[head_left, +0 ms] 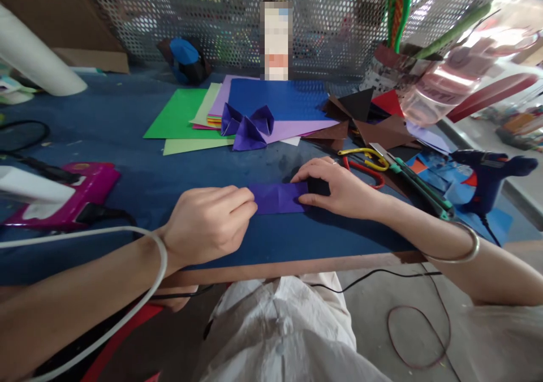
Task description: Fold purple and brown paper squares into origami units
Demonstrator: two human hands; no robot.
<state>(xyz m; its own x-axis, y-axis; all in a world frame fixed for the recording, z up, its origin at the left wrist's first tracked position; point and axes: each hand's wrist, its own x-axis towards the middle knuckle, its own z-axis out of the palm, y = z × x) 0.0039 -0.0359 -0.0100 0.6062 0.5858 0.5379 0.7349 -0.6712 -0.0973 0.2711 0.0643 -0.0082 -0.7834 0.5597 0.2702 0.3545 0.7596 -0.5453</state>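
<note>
A folded strip of purple paper (278, 198) lies flat on the blue table top near its front edge, with a crease across its middle. My left hand (214, 220) is closed at the strip's left end, fingers curled over it and the thumb hidden. At the opposite end, my right hand (335, 187) curves with its thumb on the paper's right edge and its fingertips beyond the upper edge. Dark shadow fills the gap under that palm. Farther back, folded purple paper pieces (250, 130) stand in a pointed cluster.
Behind the cluster lie stacked coloured sheets (278, 96). Yellow-handled scissors (367, 158), a green utility knife (418, 184) and a blue glue gun (487, 172) sit right. A magenta power strip (97, 184) and a white cable (159, 257) are left. A pink bottle (441, 88) stands back right.
</note>
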